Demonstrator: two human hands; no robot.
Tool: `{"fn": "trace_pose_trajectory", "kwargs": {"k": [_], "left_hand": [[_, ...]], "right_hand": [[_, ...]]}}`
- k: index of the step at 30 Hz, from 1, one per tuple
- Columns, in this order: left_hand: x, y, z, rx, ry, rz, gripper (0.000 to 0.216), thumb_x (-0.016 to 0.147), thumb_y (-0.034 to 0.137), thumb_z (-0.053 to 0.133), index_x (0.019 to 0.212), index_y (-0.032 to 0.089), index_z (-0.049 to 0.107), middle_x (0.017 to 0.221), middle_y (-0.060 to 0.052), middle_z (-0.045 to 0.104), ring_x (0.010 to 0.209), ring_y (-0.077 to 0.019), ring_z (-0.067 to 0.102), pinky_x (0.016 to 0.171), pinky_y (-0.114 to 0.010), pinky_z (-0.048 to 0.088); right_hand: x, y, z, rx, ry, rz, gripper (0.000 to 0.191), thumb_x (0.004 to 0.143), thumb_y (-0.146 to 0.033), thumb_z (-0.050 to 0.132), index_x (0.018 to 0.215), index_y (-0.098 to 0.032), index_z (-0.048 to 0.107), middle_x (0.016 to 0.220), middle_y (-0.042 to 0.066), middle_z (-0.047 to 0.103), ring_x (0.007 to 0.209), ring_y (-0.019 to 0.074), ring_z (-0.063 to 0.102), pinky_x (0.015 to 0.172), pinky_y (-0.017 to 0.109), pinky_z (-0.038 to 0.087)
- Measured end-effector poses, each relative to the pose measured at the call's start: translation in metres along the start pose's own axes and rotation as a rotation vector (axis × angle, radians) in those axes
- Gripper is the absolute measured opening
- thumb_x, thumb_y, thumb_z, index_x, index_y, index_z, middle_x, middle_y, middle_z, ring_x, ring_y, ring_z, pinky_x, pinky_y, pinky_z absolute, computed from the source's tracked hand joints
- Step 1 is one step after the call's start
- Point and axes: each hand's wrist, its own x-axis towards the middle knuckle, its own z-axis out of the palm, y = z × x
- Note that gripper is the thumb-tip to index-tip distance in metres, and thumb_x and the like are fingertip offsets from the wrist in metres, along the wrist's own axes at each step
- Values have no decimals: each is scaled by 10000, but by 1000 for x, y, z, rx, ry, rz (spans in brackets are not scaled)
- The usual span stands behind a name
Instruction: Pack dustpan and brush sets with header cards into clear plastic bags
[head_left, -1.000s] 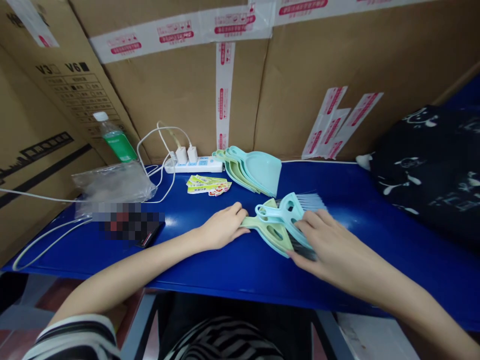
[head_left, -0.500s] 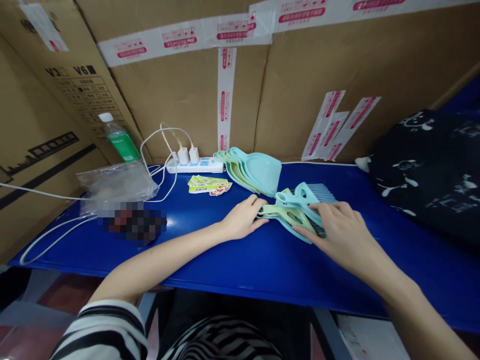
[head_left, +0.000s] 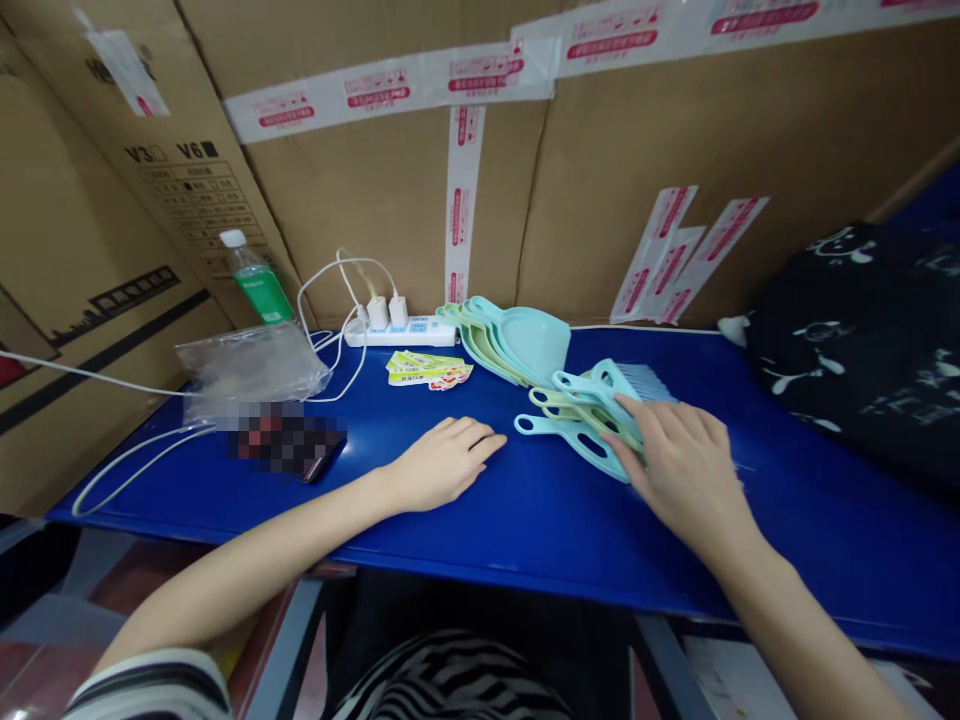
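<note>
My right hand [head_left: 679, 465] grips several small hand brushes from the side, thumb at the front and fingers over the top. Among them are light blue brushes [head_left: 576, 436] and a green brush [head_left: 551, 401], their handles with holes pointing left. Pale blue bristles [head_left: 651, 382] stick out beyond my fingers; the rest is hidden behind the hand. My left hand [head_left: 442, 465] lies flat on the blue table, palm down and holding nothing, a little left of the handles. Behind them rests a nested stack of light blue and green dustpans [head_left: 534, 342].
A white power strip [head_left: 420, 331] with chargers and cables stands at the back. Yellow-green labels [head_left: 426, 368] lie before it. On the left are a clear plastic bag [head_left: 251, 370], a green-labelled bottle [head_left: 262, 288] and a partly blurred phone [head_left: 322, 457]. A black patterned bag [head_left: 862, 370] sits right.
My left hand has let go of the brush handles and drawn back to the left onto the table. My right hand stays on the brushes, whose handles have fanned apart slightly.
</note>
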Motion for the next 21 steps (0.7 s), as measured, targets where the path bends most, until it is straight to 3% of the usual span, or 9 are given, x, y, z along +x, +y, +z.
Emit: {"fn": "trace_pose_trajectory", "kwargs": {"k": [5, 9, 13, 16, 21], "left_hand": [[-16, -10, -1, 117, -21, 207, 320, 934, 119, 403, 1222, 147, 538, 1201, -108, 622, 1083, -221, 568, 869, -335, 459], [-26, -15, 3, 76, 41, 181, 300, 929, 114, 415, 1186, 157, 564, 1169, -84, 640, 1045, -196, 572, 852, -310, 448], [-28, -14, 4, 102, 100, 202, 274, 928, 98, 409, 1130, 143, 589, 1091, -77, 662, 969, -184, 581, 795, -300, 444], [-28, -15, 5, 151, 98, 236, 249, 923, 106, 439, 1111, 142, 597, 1062, -72, 662, 920, -183, 579, 757, -301, 439], [-26, -22, 3, 238, 20, 216, 120, 885, 149, 554, 784, 146, 620, 848, -56, 642, 805, -188, 572, 722, -312, 430]], "right_hand": [[2, 0, 0, -62, -23, -42, 312, 968, -285, 367, 1077, -113, 604, 830, 135, 663, 791, 271, 591, 734, 377, 421], [8, -5, -6, -125, -39, -64, 358, 958, -315, 399, 1082, -53, 610, 864, 176, 660, 781, 288, 577, 741, 402, 424], [26, -26, -13, -80, -38, -116, 335, 944, -258, 428, 1147, -60, 606, 987, 191, 667, 905, 299, 579, 840, 439, 414], [43, -52, -13, 51, 20, -311, 303, 936, -211, 424, 1097, -70, 638, 983, 168, 684, 946, 285, 585, 914, 450, 391], [64, -97, -7, 387, 274, -790, 264, 911, -78, 416, 887, -144, 670, 832, 42, 699, 801, 170, 612, 878, 361, 426]]}}
